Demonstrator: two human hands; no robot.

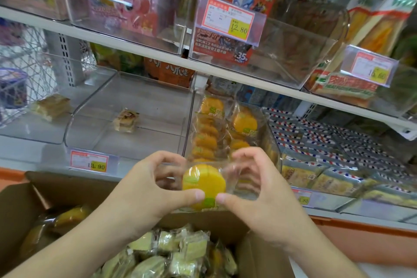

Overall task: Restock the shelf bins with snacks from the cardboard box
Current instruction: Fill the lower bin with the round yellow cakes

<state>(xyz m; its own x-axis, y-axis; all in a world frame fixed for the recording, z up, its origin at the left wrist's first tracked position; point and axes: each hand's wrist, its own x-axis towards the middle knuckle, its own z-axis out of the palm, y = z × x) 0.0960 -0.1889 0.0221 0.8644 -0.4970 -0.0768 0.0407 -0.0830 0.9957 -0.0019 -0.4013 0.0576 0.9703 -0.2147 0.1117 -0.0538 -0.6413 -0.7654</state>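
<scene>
The white metal shelf point(144, 51) in front of me carries a row of clear plastic bins along its lower level. Below my arms sits the open brown cardboard box point(20, 205), its near part heaped with pale green wrapped snacks point(171, 253) and a few yellow ones at its left side. The clear bin point(278, 153) in the middle of the lower shelf already holds a stack of round orange-yellow cakes in clear wrappers point(208, 140); the bin to its left point(74, 110) holds only one small pale square snack point(126, 119) near its back.

I hold one round yellow cake in a clear plastic wrapper point(204, 186) between both hands, above the box's far edge and just short of the front wall of the middle bin. My left hand point(144, 189) pinches its left rim, thumb underneath and fingers curled over the top. My right hand point(255, 189) pinches the right side, thumb at the lower edge, fingers bent over the loose film.

I judge it light and soft, easy to crush, with a slippery wrapper. Gripping the cake's edges, not the slack film, seems safest.
</scene>
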